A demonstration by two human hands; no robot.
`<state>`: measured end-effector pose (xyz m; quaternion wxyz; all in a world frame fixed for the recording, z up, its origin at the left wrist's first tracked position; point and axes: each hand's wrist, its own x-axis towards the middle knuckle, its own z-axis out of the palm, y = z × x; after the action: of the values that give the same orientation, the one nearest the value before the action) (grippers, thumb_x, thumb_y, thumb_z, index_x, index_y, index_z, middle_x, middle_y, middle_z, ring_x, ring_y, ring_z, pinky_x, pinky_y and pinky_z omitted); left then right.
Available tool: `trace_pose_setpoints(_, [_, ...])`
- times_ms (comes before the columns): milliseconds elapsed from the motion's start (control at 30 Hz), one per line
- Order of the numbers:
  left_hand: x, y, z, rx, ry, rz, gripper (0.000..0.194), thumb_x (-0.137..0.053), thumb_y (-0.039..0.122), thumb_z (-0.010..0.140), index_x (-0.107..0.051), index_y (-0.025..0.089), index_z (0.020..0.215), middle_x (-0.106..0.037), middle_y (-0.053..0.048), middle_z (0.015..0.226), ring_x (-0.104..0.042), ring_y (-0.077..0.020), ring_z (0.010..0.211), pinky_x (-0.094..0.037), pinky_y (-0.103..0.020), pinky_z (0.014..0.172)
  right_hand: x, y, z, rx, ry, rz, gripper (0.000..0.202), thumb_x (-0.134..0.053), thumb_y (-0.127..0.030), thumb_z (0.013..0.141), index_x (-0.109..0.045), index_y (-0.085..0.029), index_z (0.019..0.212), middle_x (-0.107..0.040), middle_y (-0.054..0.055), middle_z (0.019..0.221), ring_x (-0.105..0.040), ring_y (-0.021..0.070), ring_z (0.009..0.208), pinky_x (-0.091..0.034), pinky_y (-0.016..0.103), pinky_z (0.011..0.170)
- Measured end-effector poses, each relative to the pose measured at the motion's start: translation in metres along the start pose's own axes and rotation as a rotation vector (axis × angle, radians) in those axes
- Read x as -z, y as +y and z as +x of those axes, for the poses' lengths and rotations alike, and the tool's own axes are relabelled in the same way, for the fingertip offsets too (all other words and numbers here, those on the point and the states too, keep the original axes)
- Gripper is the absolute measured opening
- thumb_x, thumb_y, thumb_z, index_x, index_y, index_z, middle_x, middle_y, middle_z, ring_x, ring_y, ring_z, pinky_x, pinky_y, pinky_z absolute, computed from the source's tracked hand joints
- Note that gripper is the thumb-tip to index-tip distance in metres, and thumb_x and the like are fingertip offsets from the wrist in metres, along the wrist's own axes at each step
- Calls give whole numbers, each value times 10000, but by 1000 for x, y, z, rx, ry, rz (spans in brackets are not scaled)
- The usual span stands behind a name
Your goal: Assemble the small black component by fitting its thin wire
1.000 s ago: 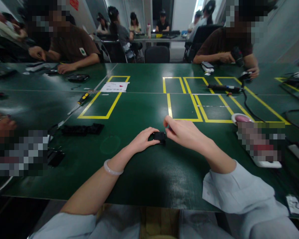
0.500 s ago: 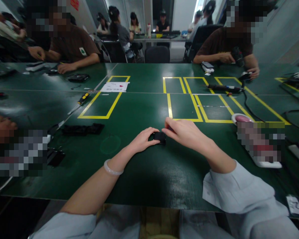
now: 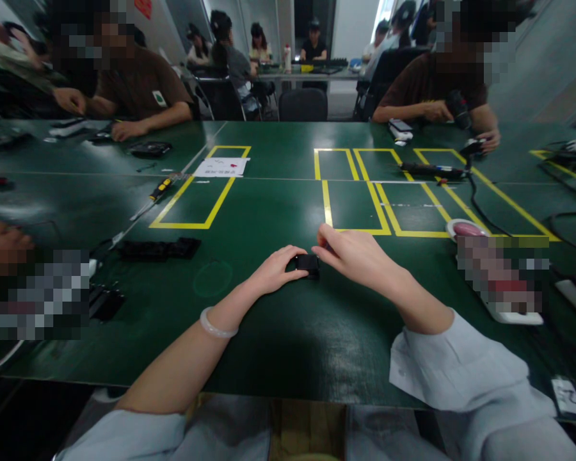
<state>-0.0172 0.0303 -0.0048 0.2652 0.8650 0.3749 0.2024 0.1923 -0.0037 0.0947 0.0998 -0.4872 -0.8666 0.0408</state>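
A small black part rests on the green table in front of me. My left hand grips its left side between thumb and fingers. Just right of the part is my right hand, its thumb and fingers pinched together near the part's upper right corner. Whatever that pinch holds, if anything, is hidden or too small to name.
Black parts lie to the left, near a yellow-black screwdriver. A white-rimmed oblong object is at right. A black electric screwdriver with a cable lies farther back. Co-workers sit across the table.
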Motion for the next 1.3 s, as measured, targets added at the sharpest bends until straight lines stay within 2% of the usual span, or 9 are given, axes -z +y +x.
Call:
trace_pose_setpoints(100, [0, 0, 0, -5, -1, -8, 395, -576, 460, 862, -536, 206, 1162, -598, -62, 1093, -573, -231, 1014, -441, -347, 884, -1, 1, 1, -12, -4, -20, 206, -351, -338, 950, -497, -202, 1001, -652, 23, 738, -586, 162, 646, -244, 253, 547])
trace_pose_setpoints(267, [-1, -1, 0, -8, 15, -10, 395, -585, 465, 854, -536, 209, 1151, -596, -58, 1105, -570, -235, 1024, -435, -351, 896, 1, -1, -1, 2, 1, 32, 191, -403, -239, 893, -461, -193, 1069, -652, 14, 768, -584, 157, 656, -258, 249, 556])
trace_pose_setpoints(467, [0, 0, 0, -1, 7, -7, 393, -585, 462, 853, -548, 202, 1145, -602, -63, 1068, -577, -236, 991, -447, -353, 873, -1, 0, 1, -20, 0, -22, 234, -373, -391, 947, -489, -203, 1024, -651, 20, 733, -592, 168, 649, -244, 252, 542])
trace_pose_setpoints(700, [1, 2, 0, 10, -1, -20, 387, -577, 462, 856, -542, 215, 1153, -597, -69, 1110, -569, -244, 1033, -440, -366, 904, 0, 1, 0, -4, 12, 9, 178, -393, -251, 907, -472, -198, 1058, -660, 20, 787, -595, 158, 673, -262, 251, 557])
trace_pose_setpoints(900, [0, 1, 0, 7, 4, -11, 386, -580, 459, 855, -543, 210, 1147, -598, -63, 1087, -574, -236, 1006, -446, -358, 889, -1, 1, 1, -10, 15, -16, 207, -376, -357, 939, -480, -201, 1026, -658, 23, 759, -593, 165, 660, -250, 251, 546])
trace_pose_setpoints(1167, [-1, 0, 0, 6, 15, -8, 390, -589, 458, 849, -539, 211, 1147, -597, -63, 1105, -571, -242, 1018, -440, -362, 900, 1, -1, -1, 6, 14, 31, 201, -410, -239, 875, -463, -198, 1064, -657, 23, 800, -579, 158, 670, -266, 247, 558])
trace_pose_setpoints(1300, [-1, 0, 0, 1, 11, -4, 394, -586, 464, 853, -542, 211, 1151, -597, -59, 1084, -575, -233, 988, -446, -352, 879, 0, -1, 0, -8, 13, 25, 194, -401, -315, 915, -471, -199, 1053, -653, 21, 773, -582, 160, 670, -265, 248, 559])
